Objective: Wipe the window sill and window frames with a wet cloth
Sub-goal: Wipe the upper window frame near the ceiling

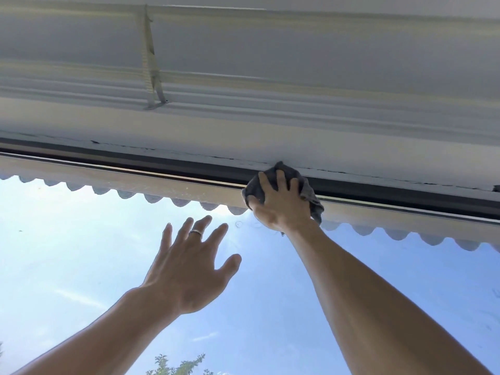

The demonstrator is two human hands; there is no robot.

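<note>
**Top frame under the cloth, sill out of sight**

The right hand (281,204) presses one grey cloth (305,185) to the window frame (162,165) right of centre, fingers curled around it. The left hand (189,266), one ring (195,232) on it, fingers spread wide, holds nothing. Likely mid-task: the frame's right stretch and the unseen sill remain.

Your right hand (281,204) presses the cloth (308,190) against the top frame (162,163), right of centre. Your left hand (186,269) is raised lower and to the left, in front of the glass (81,239). The blind (243,85) sits above the frame. The awning (121,185) lies beyond the glass, just below the frame.
</note>
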